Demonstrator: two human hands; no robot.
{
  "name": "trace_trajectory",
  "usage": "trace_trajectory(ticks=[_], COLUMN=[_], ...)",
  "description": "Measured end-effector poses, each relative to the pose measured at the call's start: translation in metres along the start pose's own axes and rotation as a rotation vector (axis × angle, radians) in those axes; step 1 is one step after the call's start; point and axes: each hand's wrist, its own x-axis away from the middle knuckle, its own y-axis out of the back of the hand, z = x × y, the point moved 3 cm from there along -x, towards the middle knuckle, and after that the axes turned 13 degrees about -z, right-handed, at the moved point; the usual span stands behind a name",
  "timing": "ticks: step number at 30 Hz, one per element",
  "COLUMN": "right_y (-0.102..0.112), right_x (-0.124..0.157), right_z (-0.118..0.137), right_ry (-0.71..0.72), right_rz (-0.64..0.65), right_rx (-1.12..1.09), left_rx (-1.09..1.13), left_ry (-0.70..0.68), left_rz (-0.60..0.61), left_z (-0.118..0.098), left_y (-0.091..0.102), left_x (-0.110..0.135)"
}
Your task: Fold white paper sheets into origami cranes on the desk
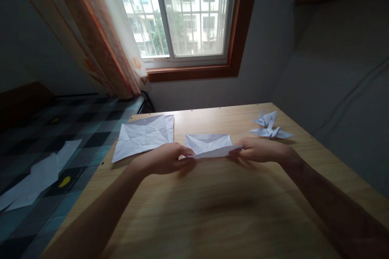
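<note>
A creased white sheet of paper (209,142) lies at the middle of the wooden table (194,210), its near edge lifted and folding up toward the far side. My left hand (165,158) pinches the left end of that near edge between thumb and fingers. At the right end, my right hand (258,149) grips the same edge in a pinch. The far half of the paper rests on the tabletop and shows crossing creases. Part of its surface is hidden behind the raised flap.
Creased white sheets (142,133) lie at the table's left. Folded paper cranes (270,129) sit at the far right. A checked bed (100,129) with white paper pieces (42,178) stands on the left. Behind are a curtain (100,28) and a barred window (194,12).
</note>
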Motion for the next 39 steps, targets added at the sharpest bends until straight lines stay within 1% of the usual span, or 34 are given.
trace_trajectory(ticks=[2, 4, 5, 6, 7, 8, 9, 11, 14, 17, 18, 20, 22, 24, 25, 27, 28, 30, 32, 34, 36, 39], right_y=[0.002, 0.002, 0.001, -0.001, -0.003, -0.006, -0.009, -0.014, -0.022, -0.031, -0.035, -0.040, -0.044, -0.046, -0.048, -0.055, -0.060, -0.074, -0.087, -0.096, -0.098, -0.094], right_x=[-0.005, -0.011, -0.014, -0.017, -0.020, -0.024, -0.027, -0.034, -0.041, -0.044, -0.043, -0.041, -0.037, -0.031, -0.028, -0.023, -0.022, -0.021, -0.022, -0.025, -0.028, -0.031], right_z=[-0.006, -0.015, -0.021, -0.026, -0.032, -0.037, -0.042, -0.050, -0.058, -0.059, -0.058, -0.054, -0.045, -0.032, -0.024, -0.009, -0.002, 0.005, 0.004, -0.003, -0.013, -0.026], right_ry=[-0.034, -0.042, -0.053, -0.062, -0.055, -0.050, -0.044, -0.068, -0.127, -0.109, -0.091, -0.033, 0.055, 0.121, 0.150, 0.204, 0.243, 0.300, 0.300, 0.273, 0.227, 0.196], right_rz=[0.044, 0.035, 0.017, -0.006, -0.034, -0.060, -0.093, -0.179, -0.327, -0.401, -0.420, -0.454, -0.512, -0.578, -0.596, -0.615, -0.593, -0.508, -0.397, -0.287, -0.241, -0.232], right_rx=[0.021, 0.010, -0.001, -0.019, -0.050, -0.084, -0.127, -0.162, -0.122, -0.094, -0.079, -0.019, 0.082, 0.210, 0.272, 0.343, 0.350, 0.329, 0.295, 0.272, 0.271, 0.282], left_rx=[0.125, 0.237, 0.261, 0.263, 0.238, 0.228, 0.255, 0.288, 0.055, -0.161, -0.232, -0.369, -0.429, -0.402, -0.363, -0.272, -0.236, -0.201, -0.221, -0.271, -0.327, -0.373], left_ry=[0.007, 0.041, 0.073, 0.123, 0.183, 0.225, 0.243, 0.252, 0.254, 0.261, 0.238, 0.122, -0.034, -0.184, -0.242, -0.302, -0.309, -0.299, -0.288, -0.283, -0.275, -0.250], left_rz=[0.014, -0.027, -0.077, -0.152, -0.227, -0.277, -0.279, -0.327, -0.475, -0.604, -0.652, -0.692, -0.640, -0.526, -0.467, -0.383, -0.357, -0.318, -0.263, -0.202, -0.156, -0.136], left_z=[0.012, 0.025, 0.031, 0.039, 0.046, 0.052, 0.056, 0.062, 0.061, 0.051, 0.047, 0.038, 0.031, 0.029, 0.029, 0.031, 0.033, 0.037, 0.042, 0.044, 0.045, 0.045], left_y=[-0.003, -0.006, -0.008, -0.010, -0.013, -0.017, -0.023, -0.034, -0.045, -0.054, -0.057, -0.062, -0.068, -0.074, -0.077, -0.080, -0.081, -0.081, -0.082, -0.082, -0.081, -0.079], left_x=[-0.006, -0.012, -0.015, -0.018, -0.021, -0.024, -0.026, -0.030, -0.030, -0.027, -0.025, -0.025, -0.026, -0.028, -0.029, -0.030, -0.031, -0.031, -0.030, -0.029, -0.027, -0.024])
